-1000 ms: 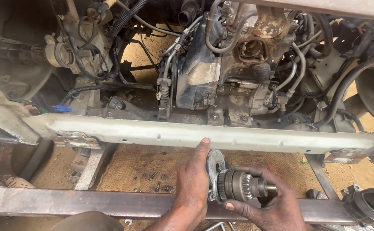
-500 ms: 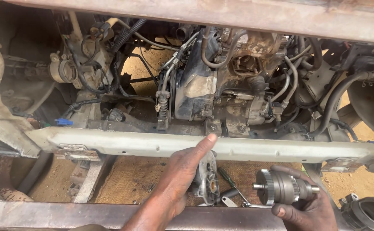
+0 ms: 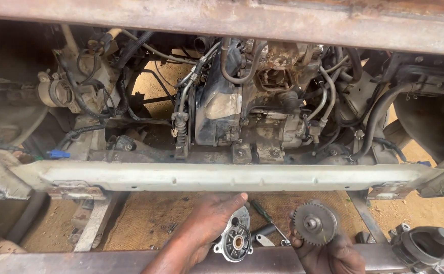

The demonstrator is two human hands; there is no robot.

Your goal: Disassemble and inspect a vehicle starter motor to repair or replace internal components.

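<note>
Gear assembly (image 3: pixel 314 223), toothed and round, is held upright at the near right by the right hand (image 3: pixel 328 253), its fingers closed around the lower part. A round metal housing (image 3: pixel 236 238) is gripped by the left hand (image 3: pixel 206 226), forefinger stretched toward the pale crossbeam (image 3: pixel 222 175). A green-handled screwdriver (image 3: pixel 262 213) is seen between them on sandy ground (image 3: pixel 145 218). An engine (image 3: pixel 252 111) is seen beyond the beam.

The pale crossmember (image 3: pixel 222 176) bars the way forward – beyond it the engine (image 3: pixel 252 111) and its hoses (image 3: pixel 379 116) leave only narrow gaps. Open sandy ground (image 3: pixel 145 218) lies left of the left hand (image 3: pixel 206 228); a green-handled screwdriver (image 3: pixel 262 213) lies between the 2 hands.
</note>
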